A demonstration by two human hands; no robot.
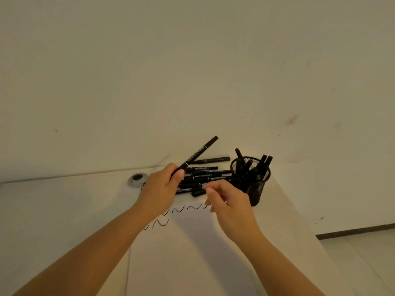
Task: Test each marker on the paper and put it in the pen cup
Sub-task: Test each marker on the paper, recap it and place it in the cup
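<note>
My left hand (161, 189) grips a black marker (199, 153) by its lower end, and the marker slants up to the right above the table. A pile of several black markers (205, 178) lies on the table just behind my hands. To the right of the pile stands a black mesh pen cup (255, 184) holding several markers. My right hand (228, 202) hovers in front of the cup, fingers loosely curled and apart, with nothing in it. White paper (192, 248) lies under my forearms and carries several black squiggles (177, 210) near its far edge.
A round cable grommet (137, 179) sits in the white table left of my left hand. The wall rises right behind the table. The table's right edge (299, 221) drops to a tiled floor (363, 257).
</note>
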